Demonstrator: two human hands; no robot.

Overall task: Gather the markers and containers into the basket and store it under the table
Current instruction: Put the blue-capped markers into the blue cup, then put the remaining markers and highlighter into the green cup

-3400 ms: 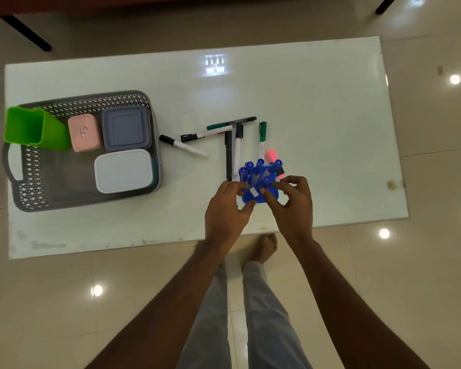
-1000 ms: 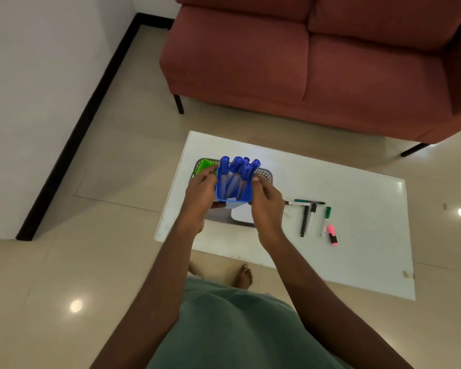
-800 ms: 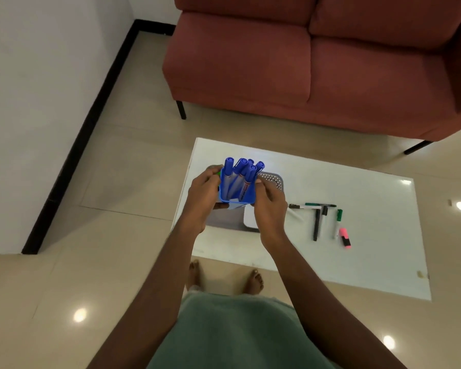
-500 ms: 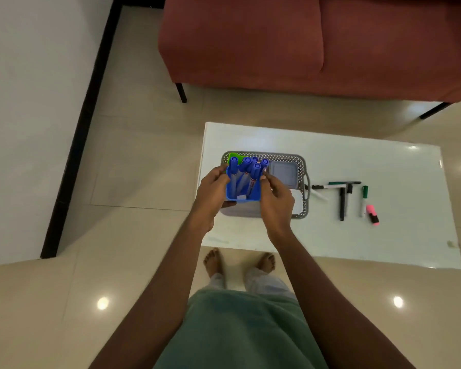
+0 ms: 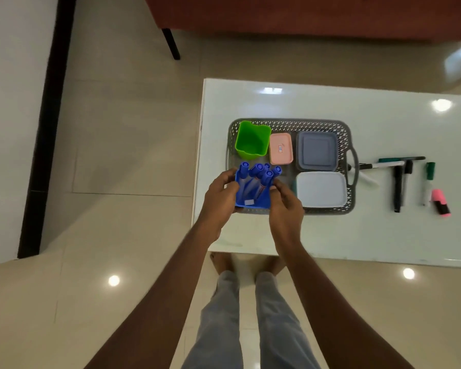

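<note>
Glossy white table on beige tiled floor, red sofa behind

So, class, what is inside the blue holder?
The blue holder, held between the left hand and right hand, contains several blue-capped markers standing up. Their lower ends and the holder's bottom are hidden by its wall.

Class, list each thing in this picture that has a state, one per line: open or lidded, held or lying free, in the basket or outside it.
Blue holder: upright, full of blue markers, held over the basket.
Left hand: grip on holder.
Right hand: grip on holder.
Green cup: in basket, open.
Pink box: in basket, lidded.
Grey box: in basket, lidded.
White box: in basket, lidded.
Pink highlighter: outside, on table.
</note>
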